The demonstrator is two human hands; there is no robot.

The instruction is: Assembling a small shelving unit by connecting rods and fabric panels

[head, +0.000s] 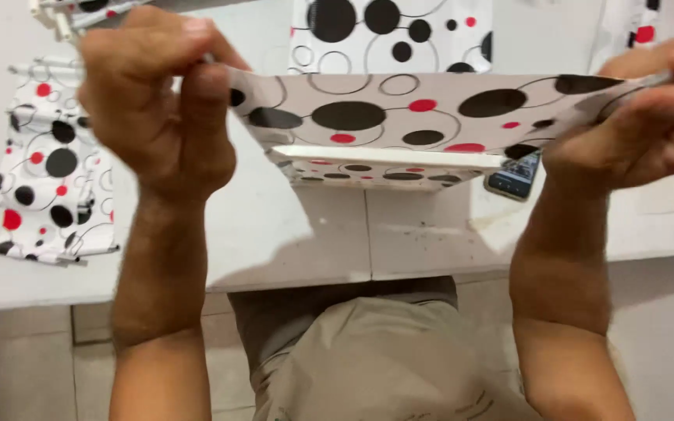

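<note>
A white paper bag (399, 117) printed with black and red dots and thin circles is held up above the table, stretched flat between both hands. My left hand (154, 109) pinches its left edge with fingers curled over the top. My right hand (641, 125) grips the right edge. A folded white flap (388, 158) runs along the bag's lower side. Both forearms are raised towards the camera.
A pile of the same dotted paper pieces (48, 179) lies at the left of the white table (290, 234). Another dotted sheet (391, 35) lies at the back. A phone (515, 178) rests under the bag's right end. My lap in beige trousers (384, 359) is below the table edge.
</note>
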